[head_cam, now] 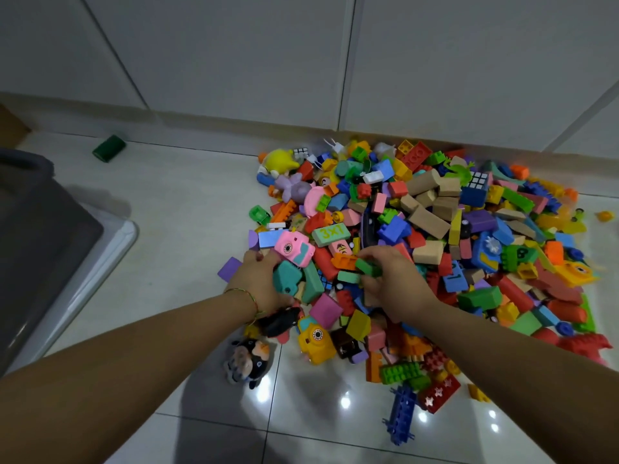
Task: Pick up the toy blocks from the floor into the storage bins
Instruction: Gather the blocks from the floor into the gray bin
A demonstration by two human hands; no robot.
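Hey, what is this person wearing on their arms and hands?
Both forearms are bare, with no sleeves or gloves in view. The left hand has a thin string bracelet at its wrist, yellowish-green with some red. The right hand wears nothing.

The floor (187, 202) is of glossy white tiles with dark joints, and small light spots shine on it. A big pile of toy blocks (418, 236) in many colours lies on it, reaching to the wall. Some pieces lie apart from the pile: a green block (109, 148) near the wall at the left, a blue rod (402, 416) and a yellow brick (477, 393) at the near side, a small orange toy (605, 216) at the far right. A dark plush toy (248, 358) lies just beside the pile. A grey bin (40, 229) stands at the left.
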